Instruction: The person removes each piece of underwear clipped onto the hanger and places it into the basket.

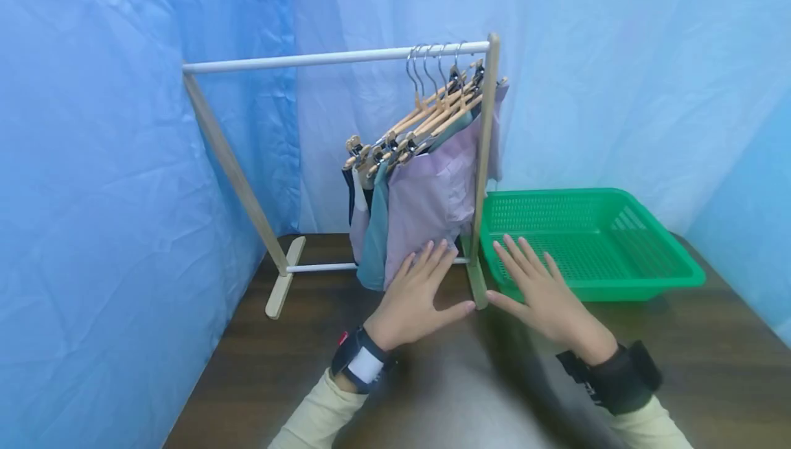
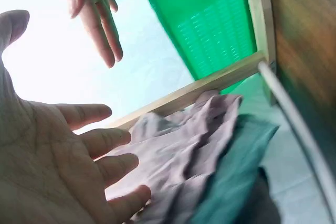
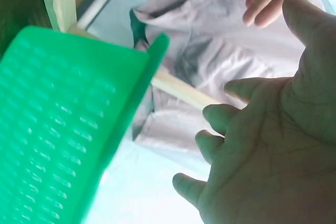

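With fingers spread and nothing held, my left hand [image 1: 410, 301] hovers in front of the hanging clothes in the head view. My right hand [image 1: 546, 298], also spread and holding nothing, is in front of the near left corner of a green basket [image 1: 593, 291]. A mauve garment [image 1: 426, 195] hangs nearest me, with a teal garment [image 1: 373, 243] beside it and darker and pale ones behind. Several wooden clip hangers [image 1: 432, 116] carry them, bunched at the right end of the rack's white rail [image 1: 296, 60]. The left wrist view shows the mauve cloth [image 2: 173, 156] beyond my fingertips.
The garment rack has slanted wooden side posts [image 1: 235, 167], a low white crossbar [image 1: 321, 268] and wooden feet [image 1: 285, 277]. It stands on a dark wooden table [image 1: 432, 394]. Blue curtains [image 1: 93, 195] enclose the back and sides. The basket sits right of the rack.
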Demonstrator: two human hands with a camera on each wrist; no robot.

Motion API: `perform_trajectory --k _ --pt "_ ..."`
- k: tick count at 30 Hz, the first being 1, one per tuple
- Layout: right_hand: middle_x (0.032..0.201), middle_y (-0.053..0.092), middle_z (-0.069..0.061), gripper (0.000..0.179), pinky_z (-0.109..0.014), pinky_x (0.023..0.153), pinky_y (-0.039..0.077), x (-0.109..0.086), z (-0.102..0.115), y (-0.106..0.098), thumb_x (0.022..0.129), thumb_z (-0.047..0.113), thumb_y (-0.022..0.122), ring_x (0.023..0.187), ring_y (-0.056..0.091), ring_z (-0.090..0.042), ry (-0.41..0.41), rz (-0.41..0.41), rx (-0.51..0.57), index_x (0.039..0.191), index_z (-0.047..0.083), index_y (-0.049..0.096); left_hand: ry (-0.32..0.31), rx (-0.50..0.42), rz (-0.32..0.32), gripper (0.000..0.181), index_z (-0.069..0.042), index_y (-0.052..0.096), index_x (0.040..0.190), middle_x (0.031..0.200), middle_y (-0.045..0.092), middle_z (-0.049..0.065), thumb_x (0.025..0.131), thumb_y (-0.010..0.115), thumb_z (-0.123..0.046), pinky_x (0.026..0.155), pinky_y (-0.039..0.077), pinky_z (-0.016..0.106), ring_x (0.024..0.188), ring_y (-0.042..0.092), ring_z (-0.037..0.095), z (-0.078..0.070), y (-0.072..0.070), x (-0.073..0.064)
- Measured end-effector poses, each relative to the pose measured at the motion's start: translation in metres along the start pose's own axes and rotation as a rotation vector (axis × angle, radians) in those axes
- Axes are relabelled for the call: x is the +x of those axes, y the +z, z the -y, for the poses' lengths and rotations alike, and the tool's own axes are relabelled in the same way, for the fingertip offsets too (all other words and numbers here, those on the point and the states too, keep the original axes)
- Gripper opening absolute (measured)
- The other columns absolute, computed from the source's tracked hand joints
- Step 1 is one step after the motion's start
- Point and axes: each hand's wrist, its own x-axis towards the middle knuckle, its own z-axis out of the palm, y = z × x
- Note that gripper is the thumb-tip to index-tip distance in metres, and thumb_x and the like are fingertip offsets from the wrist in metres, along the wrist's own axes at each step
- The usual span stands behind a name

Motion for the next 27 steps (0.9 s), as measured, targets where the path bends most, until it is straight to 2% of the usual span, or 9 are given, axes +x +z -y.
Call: perform_trajectory --k 4,10,13,16,18,21,23,25,27 --pt "0.173 0.005 -0.013 0.083 -0.073 0.120 -0.003 0.006 -0.004 -0.016 0.102 0.057 0.049 0.159 -0.004 -0.040 -0.001 0.013 0.024 0.165 0.021 0.009 0.072 0.043 0.001 0.089 -0.023 0.020 0.164 0.172 0.014 -0.001 0.095 0.045 -0.074 0.129 0.010 0.050 0.160 0.011 0.021 -0.010 -0.022 0.001" --pt "0.171 0.011 -0.017 0.075 -0.073 0.120 0.002 0.027 -0.005 -0.054 0.106 0.049 0.046 0.158 -0.001 -0.042 -0.058 -0.001 0.052 0.165 0.015 0.013 0.174 0.114 -0.017 0.084 -0.020 0.023 0.163 0.170 0.023 0.002 0.098 0.050 -0.066 0.129 0.015 0.048 0.158 0.020 0.024 -0.034 -0.076 0.006" --pt "0.170 0.014 -0.019 0.075 -0.074 0.119 0.010 0.041 -0.004 -0.075 0.106 0.048 0.049 0.158 0.003 -0.043 -0.073 -0.005 0.077 0.164 0.014 0.016 0.223 0.127 -0.051 0.082 -0.015 0.025 0.162 0.164 0.038 0.006 0.099 0.055 -0.058 0.127 0.024 0.046 0.153 0.034 0.025 -0.045 -0.104 0.013" --pt "0.169 0.018 -0.020 0.075 -0.073 0.118 0.019 0.058 -0.001 -0.094 0.105 0.048 0.051 0.157 0.011 -0.044 -0.070 -0.004 0.124 0.164 0.014 0.018 0.269 0.108 -0.100 0.079 -0.010 0.027 0.161 0.139 0.064 0.010 0.100 0.062 -0.046 0.116 0.043 0.040 0.135 0.056 0.022 -0.056 -0.128 0.023" --pt "0.169 0.019 -0.020 0.075 -0.072 0.117 0.022 0.071 0.001 -0.105 0.105 0.047 0.051 0.155 0.016 -0.045 -0.065 -0.004 0.155 0.164 0.013 0.018 0.264 0.079 -0.117 0.077 -0.008 0.027 0.161 0.111 0.072 0.009 0.101 0.064 -0.038 0.095 0.056 0.033 0.108 0.069 0.020 -0.065 -0.143 0.031" --pt "0.168 0.023 -0.021 0.072 -0.070 0.117 0.025 0.090 0.004 -0.117 0.106 0.041 0.053 0.153 0.022 -0.047 -0.082 -0.027 0.209 0.163 0.010 0.020 0.227 0.028 -0.165 0.071 -0.006 0.030 0.159 0.119 0.070 0.011 0.102 0.064 -0.029 0.073 0.054 0.028 0.086 0.067 0.020 -0.078 -0.163 0.045" --pt "0.166 0.025 -0.023 0.070 -0.070 0.116 0.027 0.102 0.007 -0.123 0.106 0.034 0.055 0.152 0.025 -0.048 -0.103 -0.059 0.240 0.162 0.008 0.022 0.184 0.009 -0.208 0.068 -0.005 0.031 0.158 0.136 0.064 0.014 0.102 0.063 -0.025 0.073 0.052 0.029 0.087 0.065 0.022 -0.087 -0.174 0.055" --pt "0.164 0.029 -0.026 0.069 -0.069 0.116 0.029 0.113 0.009 -0.127 0.106 0.027 0.057 0.150 0.027 -0.049 -0.120 -0.101 0.268 0.161 0.006 0.023 0.144 -0.007 -0.268 0.064 -0.005 0.035 0.157 0.154 0.050 0.012 0.101 0.062 -0.022 0.087 0.052 0.029 0.109 0.063 0.021 -0.094 -0.181 0.067" --pt "0.160 0.033 -0.028 0.068 -0.068 0.114 0.033 0.123 0.010 -0.130 0.104 0.022 0.059 0.148 0.032 -0.050 -0.128 -0.153 0.280 0.161 0.006 0.024 0.091 -0.038 -0.301 0.064 -0.005 0.035 0.157 0.153 0.049 0.013 0.101 0.061 -0.020 0.086 0.053 0.033 0.107 0.060 0.023 -0.100 -0.187 0.077"
